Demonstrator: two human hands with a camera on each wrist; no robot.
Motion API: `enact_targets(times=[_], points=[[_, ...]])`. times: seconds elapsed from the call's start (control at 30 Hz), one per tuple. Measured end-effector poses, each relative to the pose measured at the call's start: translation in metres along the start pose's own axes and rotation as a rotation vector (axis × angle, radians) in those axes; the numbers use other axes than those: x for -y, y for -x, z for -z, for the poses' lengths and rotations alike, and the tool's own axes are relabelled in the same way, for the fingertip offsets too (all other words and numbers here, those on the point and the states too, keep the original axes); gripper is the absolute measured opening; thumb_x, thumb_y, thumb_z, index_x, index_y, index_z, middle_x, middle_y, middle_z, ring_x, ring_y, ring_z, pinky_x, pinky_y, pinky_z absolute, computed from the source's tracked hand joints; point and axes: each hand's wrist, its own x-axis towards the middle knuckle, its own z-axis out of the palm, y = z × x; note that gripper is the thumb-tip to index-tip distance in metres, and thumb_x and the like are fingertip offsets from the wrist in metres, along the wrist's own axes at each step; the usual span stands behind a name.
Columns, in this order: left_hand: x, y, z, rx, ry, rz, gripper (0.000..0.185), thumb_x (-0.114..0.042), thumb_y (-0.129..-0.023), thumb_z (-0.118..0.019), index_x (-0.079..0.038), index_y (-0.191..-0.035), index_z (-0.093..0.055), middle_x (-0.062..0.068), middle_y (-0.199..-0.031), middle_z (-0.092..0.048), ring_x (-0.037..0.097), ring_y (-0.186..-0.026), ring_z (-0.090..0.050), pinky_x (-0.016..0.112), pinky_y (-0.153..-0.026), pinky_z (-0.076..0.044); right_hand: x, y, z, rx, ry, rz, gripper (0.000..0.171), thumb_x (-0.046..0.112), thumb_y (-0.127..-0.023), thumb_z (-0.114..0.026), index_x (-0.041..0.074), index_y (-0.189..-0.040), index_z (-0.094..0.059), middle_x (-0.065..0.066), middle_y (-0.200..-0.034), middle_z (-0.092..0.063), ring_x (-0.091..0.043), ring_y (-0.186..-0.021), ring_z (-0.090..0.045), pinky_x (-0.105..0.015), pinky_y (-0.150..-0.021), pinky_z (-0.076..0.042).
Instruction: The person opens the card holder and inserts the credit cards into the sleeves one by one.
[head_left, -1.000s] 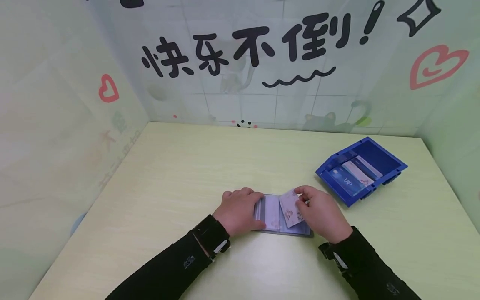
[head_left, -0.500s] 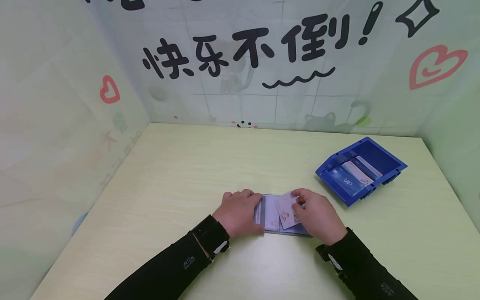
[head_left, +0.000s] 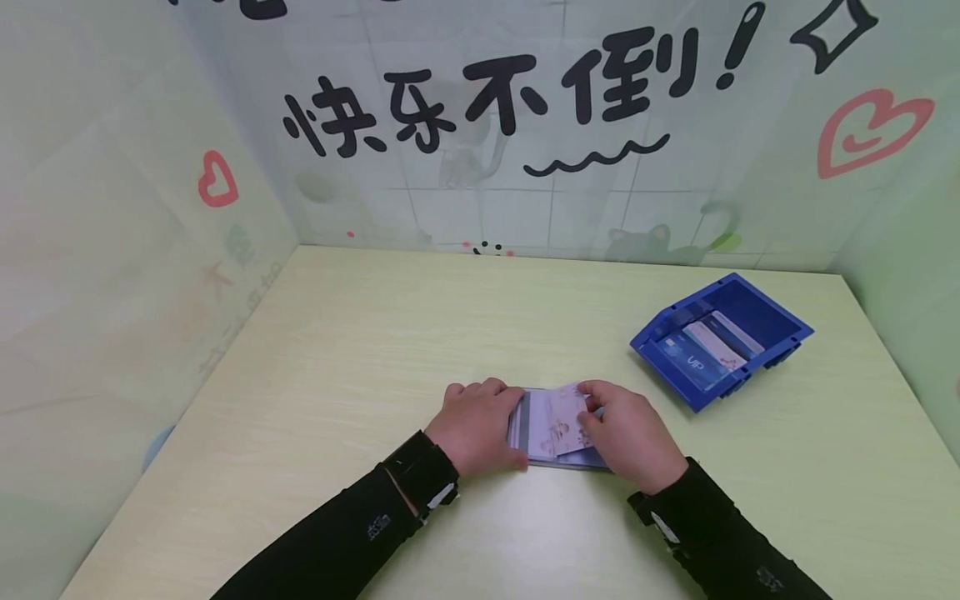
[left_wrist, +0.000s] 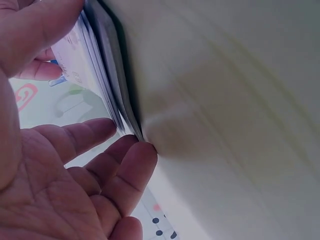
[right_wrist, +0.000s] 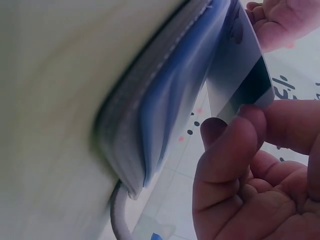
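An open card holder with clear sleeves lies on the table, cards showing in its left page. My left hand holds its left side, thumb at the near edge and fingers at the far edge. In the left wrist view, fingertips touch the edge of its grey cover. My right hand pinches a pink flowered card by its right edge, tilted over the right page. The right wrist view shows the card's dark stripe between thumb and finger; its left end is hidden there.
A blue plastic bin stands at the back right, with several cards inside, among them a blue VIP card. A grey loop hangs off the holder's corner. Printed cloth walls border the table.
My right hand has moved left with the pink card, which now overlaps the left page more. The left hand stays at the holder's left side.
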Motion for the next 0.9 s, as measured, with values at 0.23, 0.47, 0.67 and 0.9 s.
enact_targets(times=[0.23, 0.47, 0.67, 0.9], points=[[0.0001, -0.0005, -0.0004, -0.007, -0.007, 0.0, 0.089, -0.058, -0.079, -0.087, -0.018, -0.152, -0.055, 0.003, -0.14, -0.062, 0.025, -0.123, -0.059, 0.048, -0.102, -0.041, 0.0005, 0.0, -0.0007, -0.007, 0.013, 0.01, 0.043, 0.014, -0.103, -0.065, 0.003, -0.145, -0.06, -0.008, -0.116, -0.069, -0.024, -0.099, -0.059, -0.04, -0.091, -0.055], [-0.0004, -0.0007, -0.001, -0.012, -0.007, 0.002, 0.088, -0.058, -0.079, -0.087, -0.017, -0.151, -0.056, 0.004, -0.139, -0.062, 0.024, -0.122, -0.059, 0.048, -0.101, -0.041, -0.0003, -0.0022, 0.0008, 0.009, 0.029, 0.019, 0.044, 0.012, -0.103, -0.064, 0.003, -0.146, -0.058, -0.01, -0.12, -0.068, -0.025, -0.101, -0.059, -0.043, -0.093, -0.054], [-0.0019, -0.0002, -0.0003, -0.009, -0.004, 0.004, 0.087, -0.057, -0.079, -0.087, -0.018, -0.15, -0.057, 0.004, -0.138, -0.062, 0.025, -0.121, -0.059, 0.047, -0.1, -0.04, -0.0013, -0.0049, 0.0006, 0.014, 0.027, 0.028, 0.043, 0.012, -0.103, -0.064, 0.004, -0.145, -0.058, -0.01, -0.121, -0.067, -0.025, -0.101, -0.059, -0.043, -0.093, -0.054], [-0.0022, 0.0007, -0.0014, -0.02, -0.014, 0.0, 0.088, -0.057, -0.079, -0.087, -0.017, -0.15, -0.057, 0.004, -0.138, -0.063, 0.024, -0.12, -0.059, 0.047, -0.1, -0.041, -0.0024, -0.0046, -0.0009, 0.008, 0.011, 0.073, 0.038, 0.011, -0.102, -0.065, 0.004, -0.139, -0.062, -0.009, -0.116, -0.069, -0.023, -0.095, -0.06, -0.042, -0.089, -0.054]])
